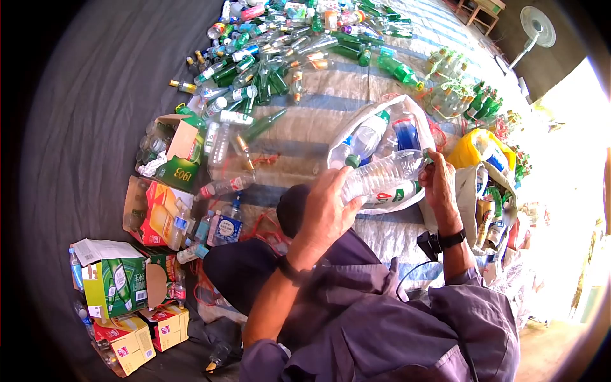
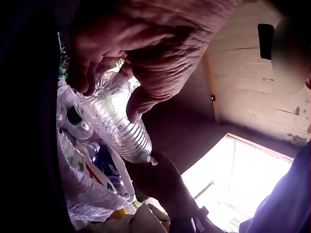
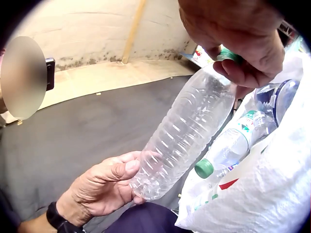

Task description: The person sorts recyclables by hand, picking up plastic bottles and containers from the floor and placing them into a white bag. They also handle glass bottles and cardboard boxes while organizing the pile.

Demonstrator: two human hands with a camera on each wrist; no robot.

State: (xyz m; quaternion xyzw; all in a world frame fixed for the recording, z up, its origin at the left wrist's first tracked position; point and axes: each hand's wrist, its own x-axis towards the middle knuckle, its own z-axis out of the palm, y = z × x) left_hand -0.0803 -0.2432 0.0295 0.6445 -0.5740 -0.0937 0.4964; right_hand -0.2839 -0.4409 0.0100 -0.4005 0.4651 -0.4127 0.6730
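A clear ribbed plastic bottle (image 1: 385, 176) lies between both hands, above a white sack (image 1: 412, 202). The left hand (image 1: 328, 207) holds its base end, and the right wrist view shows the left thumb and fingers (image 3: 104, 187) around that base. With curled fingers the right hand (image 1: 440, 186) pinches the neck and green cap (image 3: 228, 55). Inside the sack lie clear bottles, one with a green cap (image 3: 204, 168) and one with a blue label (image 1: 406, 134). In the left wrist view the bottle (image 2: 116, 124) crosses below the left hand (image 2: 146, 58).
Beyond the sack spreads a heap of glass and plastic bottles (image 1: 267, 70) on a striped sheet (image 1: 318, 121). Cardboard boxes (image 1: 124, 280) stand at the left. A yellow bag (image 1: 468, 148) and another filled sack (image 1: 468, 191) are at the right, with a fan (image 1: 538, 27) behind.
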